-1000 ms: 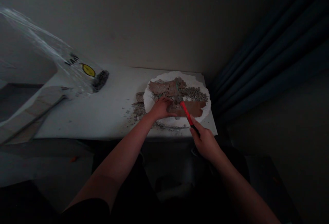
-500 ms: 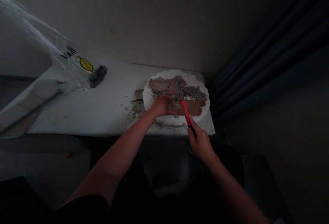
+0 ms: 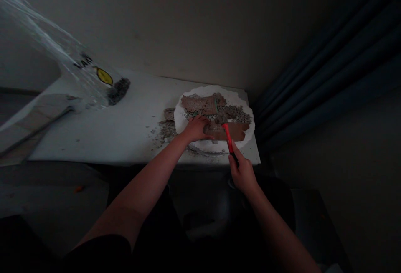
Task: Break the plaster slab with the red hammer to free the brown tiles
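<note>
In my right hand (image 3: pixel 243 173) is a hammer (image 3: pixel 227 133) with a red and black handle; my fingers wrap round its lower end. The hammer's grey head lies over broken grey bits, and I cannot tell whether it touches them. My left hand (image 3: pixel 197 128) rests on the rubble with thumb and fingers apart, beside a flat brown piece (image 3: pixel 233 132). Under both lies a white, ragged-edged round slab (image 3: pixel 181 125). A reddish-brown mesh-like piece (image 3: pixel 200 104) and grey fragments (image 3: pixel 239 113) lie on the slab.
The white table (image 3: pixel 125 127) runs along the wall. Loose crumbs (image 3: pixel 167 131) are spread left of the slab. A clear plastic bag (image 3: pixel 90 74) with a yellow print and dark bits in its bottom stands further left. A dark curtain (image 3: pixel 328 68) hangs at the right.
The hammer's head has shifted slightly to the right relative to the rubble, and a green strip beside it shows more. My left hand stays in nearly the same place.
</note>
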Motion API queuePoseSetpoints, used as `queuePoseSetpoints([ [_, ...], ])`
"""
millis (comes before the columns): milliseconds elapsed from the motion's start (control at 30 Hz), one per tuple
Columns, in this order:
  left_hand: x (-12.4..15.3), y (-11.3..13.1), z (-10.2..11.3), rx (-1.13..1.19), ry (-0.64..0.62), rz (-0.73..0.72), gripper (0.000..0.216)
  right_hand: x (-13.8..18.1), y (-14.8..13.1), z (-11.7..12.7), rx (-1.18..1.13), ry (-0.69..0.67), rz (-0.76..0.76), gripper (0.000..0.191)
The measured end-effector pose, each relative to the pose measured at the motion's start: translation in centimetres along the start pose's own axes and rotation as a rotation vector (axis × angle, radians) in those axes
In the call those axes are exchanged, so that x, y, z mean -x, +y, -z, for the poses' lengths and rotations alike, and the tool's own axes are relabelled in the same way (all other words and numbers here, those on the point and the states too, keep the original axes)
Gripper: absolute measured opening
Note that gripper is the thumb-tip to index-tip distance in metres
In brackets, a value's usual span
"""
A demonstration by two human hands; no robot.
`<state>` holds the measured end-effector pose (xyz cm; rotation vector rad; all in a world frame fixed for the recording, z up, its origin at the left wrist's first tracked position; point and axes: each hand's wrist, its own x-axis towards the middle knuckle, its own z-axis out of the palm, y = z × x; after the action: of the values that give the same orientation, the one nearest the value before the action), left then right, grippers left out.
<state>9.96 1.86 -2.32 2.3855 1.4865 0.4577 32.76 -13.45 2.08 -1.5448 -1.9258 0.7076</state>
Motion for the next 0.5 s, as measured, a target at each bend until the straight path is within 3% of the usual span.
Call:
queuePoseSetpoints([
  [133, 0.0, 0.2, 0.2, -0.013, 0.008, 0.022, 0.071, -0.6, 0.1, -0.9, 0.017, -0.071, -0.016, 0.061],
  [333, 0.0, 0.2, 0.1, 0.014, -0.003, 0.026, 0.074, 0.3, 0.1, 0.4, -0.010, 0.040, 0.001, 0.060],
  [500, 0.0, 0.2, 0.1, 0.018, 0.018, 0.047, 0.068, 0.8, 0.8, -0.3, 0.025, -0.024, -0.025, 0.059],
])
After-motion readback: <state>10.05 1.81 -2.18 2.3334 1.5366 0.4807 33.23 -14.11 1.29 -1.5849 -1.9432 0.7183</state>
